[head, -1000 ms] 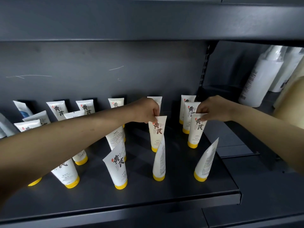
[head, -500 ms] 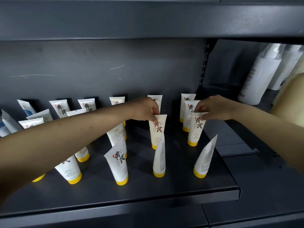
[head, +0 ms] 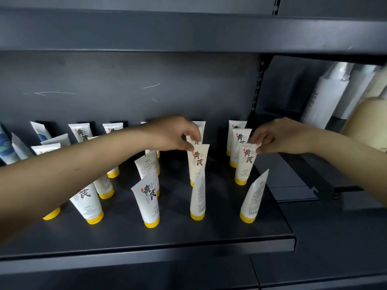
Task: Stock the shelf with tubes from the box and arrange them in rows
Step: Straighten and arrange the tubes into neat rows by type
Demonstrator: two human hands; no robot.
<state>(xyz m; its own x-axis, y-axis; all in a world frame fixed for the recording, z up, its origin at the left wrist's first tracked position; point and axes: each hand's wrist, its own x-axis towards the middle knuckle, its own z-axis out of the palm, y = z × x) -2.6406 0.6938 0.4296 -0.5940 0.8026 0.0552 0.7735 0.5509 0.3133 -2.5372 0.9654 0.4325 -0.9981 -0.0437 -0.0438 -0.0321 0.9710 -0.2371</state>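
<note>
Several white tubes with yellow caps stand cap-down in rows on the dark shelf (head: 209,237). My left hand (head: 178,132) reaches in from the left and pinches the top edge of a middle-row tube (head: 198,164). My right hand (head: 278,137) comes from the right and pinches the top corner of another tube (head: 245,164) in the right column. Three front-row tubes stand free: one facing me (head: 148,199) and two turned sideways (head: 198,197) (head: 252,197). The box is not in view.
An upper shelf (head: 188,32) overhangs the tubes. Blue-and-white tubes (head: 12,147) lean at the far left. Tall white bottles (head: 326,95) stand on the neighbouring shelf bay at the right, behind a slotted upright (head: 258,84). The shelf's front edge lies near me.
Both hands stay pinched on the same two tubes. The tubes have shifted only slightly; the view has drifted a little.
</note>
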